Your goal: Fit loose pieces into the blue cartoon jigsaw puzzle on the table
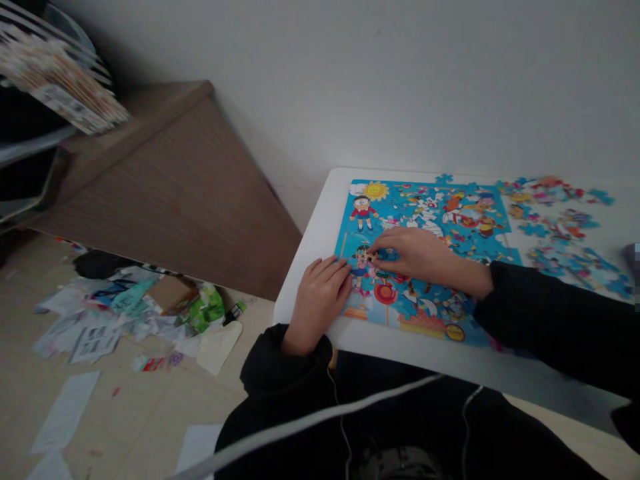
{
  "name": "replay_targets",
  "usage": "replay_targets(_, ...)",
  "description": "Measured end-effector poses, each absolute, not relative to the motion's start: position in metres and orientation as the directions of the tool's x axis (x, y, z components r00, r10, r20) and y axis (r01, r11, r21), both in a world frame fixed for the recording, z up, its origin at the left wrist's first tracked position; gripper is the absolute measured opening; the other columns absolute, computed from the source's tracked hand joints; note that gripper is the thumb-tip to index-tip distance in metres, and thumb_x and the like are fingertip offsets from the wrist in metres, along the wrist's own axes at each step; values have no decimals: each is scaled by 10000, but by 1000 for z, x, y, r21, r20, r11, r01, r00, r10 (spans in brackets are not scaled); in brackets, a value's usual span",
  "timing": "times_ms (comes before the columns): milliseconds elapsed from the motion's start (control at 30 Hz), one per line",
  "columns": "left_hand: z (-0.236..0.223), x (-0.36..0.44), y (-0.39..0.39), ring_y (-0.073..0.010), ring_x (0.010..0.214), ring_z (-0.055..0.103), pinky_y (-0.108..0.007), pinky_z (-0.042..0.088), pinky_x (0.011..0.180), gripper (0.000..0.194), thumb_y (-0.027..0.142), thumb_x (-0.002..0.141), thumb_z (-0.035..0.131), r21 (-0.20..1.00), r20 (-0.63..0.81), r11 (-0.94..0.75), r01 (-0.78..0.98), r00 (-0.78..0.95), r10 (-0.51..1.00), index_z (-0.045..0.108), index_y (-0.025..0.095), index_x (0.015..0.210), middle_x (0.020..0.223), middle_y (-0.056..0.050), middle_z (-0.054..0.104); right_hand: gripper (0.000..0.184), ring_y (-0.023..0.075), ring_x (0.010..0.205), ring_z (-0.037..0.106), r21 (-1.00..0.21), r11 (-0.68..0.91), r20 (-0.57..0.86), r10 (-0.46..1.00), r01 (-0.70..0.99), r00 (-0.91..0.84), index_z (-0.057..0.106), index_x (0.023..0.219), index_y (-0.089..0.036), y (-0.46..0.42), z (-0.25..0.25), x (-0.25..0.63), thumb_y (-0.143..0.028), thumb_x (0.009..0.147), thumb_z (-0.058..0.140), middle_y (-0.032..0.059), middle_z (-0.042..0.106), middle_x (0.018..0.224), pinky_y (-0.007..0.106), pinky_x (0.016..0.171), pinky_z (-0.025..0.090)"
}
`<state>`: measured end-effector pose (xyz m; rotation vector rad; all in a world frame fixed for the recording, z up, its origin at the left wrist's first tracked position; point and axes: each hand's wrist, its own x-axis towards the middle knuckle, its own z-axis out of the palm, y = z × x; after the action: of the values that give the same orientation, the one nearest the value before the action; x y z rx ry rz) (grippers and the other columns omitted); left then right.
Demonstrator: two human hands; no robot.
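While the left hand (323,297) rests released, its fingers at the left edge of the puzzle (430,207), the right hand (420,257) pinches over the left part.
The puzzle lies on the white counter (320,233), directly under the right grip; whether that pinch grasps anything, I cannot tell. Loose pieces (575,220) spread on the right.
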<state>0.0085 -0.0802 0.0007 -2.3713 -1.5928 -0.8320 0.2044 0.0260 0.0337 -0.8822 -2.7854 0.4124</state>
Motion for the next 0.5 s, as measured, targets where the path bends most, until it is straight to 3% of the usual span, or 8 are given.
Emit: replay_targets(500, 2, 9, -82, -255, 1176, 574, -470, 467, 978, 219, 190, 916, 490, 224, 384, -350, 910, 248, 889, 638, 161, 1076, 1163, -106, 673, 226, 231, 947, 621, -317, 800, 84, 559, 510, -825, 689, 1003, -196, 25, 32, 215, -306, 864, 549, 69, 679, 1012, 339, 787, 472)
